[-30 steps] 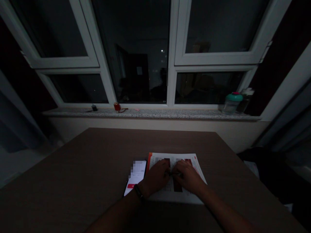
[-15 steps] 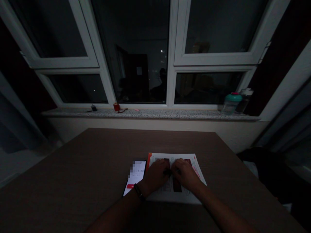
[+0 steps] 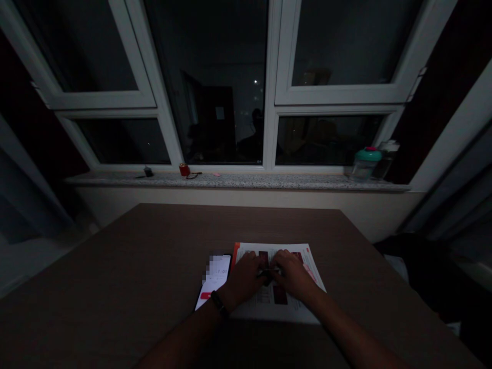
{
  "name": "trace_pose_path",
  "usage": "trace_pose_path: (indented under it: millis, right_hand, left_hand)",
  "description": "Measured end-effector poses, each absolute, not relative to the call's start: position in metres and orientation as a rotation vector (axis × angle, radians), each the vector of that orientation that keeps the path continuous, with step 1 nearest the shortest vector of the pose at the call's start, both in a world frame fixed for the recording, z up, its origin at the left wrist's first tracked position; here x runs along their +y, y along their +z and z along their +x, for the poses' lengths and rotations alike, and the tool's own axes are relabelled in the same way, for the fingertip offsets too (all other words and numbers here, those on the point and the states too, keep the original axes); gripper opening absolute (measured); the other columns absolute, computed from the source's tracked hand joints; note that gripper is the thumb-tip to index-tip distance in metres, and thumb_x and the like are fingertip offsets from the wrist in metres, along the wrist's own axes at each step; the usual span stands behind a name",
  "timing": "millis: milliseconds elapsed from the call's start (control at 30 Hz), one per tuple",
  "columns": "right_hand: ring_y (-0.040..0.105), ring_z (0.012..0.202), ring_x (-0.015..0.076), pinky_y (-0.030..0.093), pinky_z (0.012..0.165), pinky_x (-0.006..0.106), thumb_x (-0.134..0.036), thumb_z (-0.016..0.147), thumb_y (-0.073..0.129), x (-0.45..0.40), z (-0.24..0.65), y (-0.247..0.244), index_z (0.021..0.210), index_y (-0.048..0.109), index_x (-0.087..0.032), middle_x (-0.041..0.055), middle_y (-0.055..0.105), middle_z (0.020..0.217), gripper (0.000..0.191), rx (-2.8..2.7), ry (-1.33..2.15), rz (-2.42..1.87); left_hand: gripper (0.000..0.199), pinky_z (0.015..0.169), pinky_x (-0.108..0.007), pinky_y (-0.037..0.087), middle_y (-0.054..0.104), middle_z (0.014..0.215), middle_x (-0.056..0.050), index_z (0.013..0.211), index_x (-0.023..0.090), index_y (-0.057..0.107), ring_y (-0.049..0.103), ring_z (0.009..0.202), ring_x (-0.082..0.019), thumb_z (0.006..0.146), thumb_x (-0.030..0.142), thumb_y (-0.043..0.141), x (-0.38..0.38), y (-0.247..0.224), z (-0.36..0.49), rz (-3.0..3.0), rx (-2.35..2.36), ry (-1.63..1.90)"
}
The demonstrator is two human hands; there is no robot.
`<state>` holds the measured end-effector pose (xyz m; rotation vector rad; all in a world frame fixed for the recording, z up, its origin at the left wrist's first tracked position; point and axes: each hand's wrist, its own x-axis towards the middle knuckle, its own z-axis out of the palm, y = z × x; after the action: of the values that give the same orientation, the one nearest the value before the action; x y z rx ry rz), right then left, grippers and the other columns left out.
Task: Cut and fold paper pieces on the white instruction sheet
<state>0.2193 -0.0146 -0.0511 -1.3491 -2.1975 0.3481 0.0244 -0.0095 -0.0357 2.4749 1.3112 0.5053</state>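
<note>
Over a printed booklet (image 3: 274, 311), my left hand (image 3: 246, 274) and my right hand (image 3: 294, 274) meet with curled fingers. Between them is a small dark object (image 3: 265, 277), mostly covered by my left fingers and too dim to name. A thin pale line shows at the right fingertips beside it; what that hand pinches is hidden. The booklet has an orange left edge, printed text and dark red pictures. Left of it, partly behind my left wrist, lies a lit phone (image 3: 213, 279) with a timer on its screen. A dark band (image 3: 219, 303) circles my left wrist.
All this lies on a brown wooden table (image 3: 154, 256). Beyond it, a speckled stone sill (image 3: 246, 180) under dark windows bears a red item (image 3: 184, 169), a small dark item (image 3: 148, 171) and a teal-lidded bottle (image 3: 366, 164) beside another bottle.
My fingers have shifted slightly around the dark object, and a thin pale line now shows between my hands. The phone's timer has advanced by one second. The booklet stays in place.
</note>
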Motion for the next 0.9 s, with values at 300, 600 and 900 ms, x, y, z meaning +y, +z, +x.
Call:
trace_pose_path:
  millis: [300, 600, 900]
  right_hand:
    - [0.057, 0.093, 0.0194, 0.040, 0.082, 0.030, -0.014, 0.091, 0.060, -0.022, 0.227, -0.041, 0.091, 0.065, -0.020, 0.0029, 0.064, 0.094, 0.008, -2.326, 0.324, -1.270]
    - [0.056, 0.090, 0.0204, 0.035, 0.079, 0.033, -0.022, 0.098, 0.056, -0.022, 0.232, -0.039, 0.092, 0.068, -0.021, 0.0033, 0.065, 0.092, 0.014, -2.404, 0.038, -1.315]
    - [0.056, 0.089, 0.0214, 0.035, 0.077, 0.034, -0.025, 0.097, 0.060, -0.022, 0.230, -0.042, 0.094, 0.070, -0.022, 0.0043, 0.063, 0.091, 0.011, -2.445, -0.080, -1.322]
  left_hand:
    - [0.009, 0.081, -0.030, 0.043, 0.061, 0.095, -0.002, 0.090, 0.019, 0.057, 0.056, 0.092, -0.020, 0.087, 0.013, 0.061, -0.009, -0.034, 0.025, 2.409, 1.217, 0.661]
    - [0.012, 0.081, -0.029, 0.041, 0.060, 0.091, -0.001, 0.085, 0.018, 0.058, 0.054, 0.092, -0.019, 0.090, 0.008, 0.060, -0.006, -0.033, 0.025, 2.451, 1.187, 0.733]
    - [0.010, 0.082, -0.032, 0.040, 0.060, 0.093, -0.002, 0.086, 0.018, 0.060, 0.052, 0.092, -0.021, 0.094, 0.012, 0.060, -0.004, -0.023, 0.027, 2.648, 1.254, 0.576]
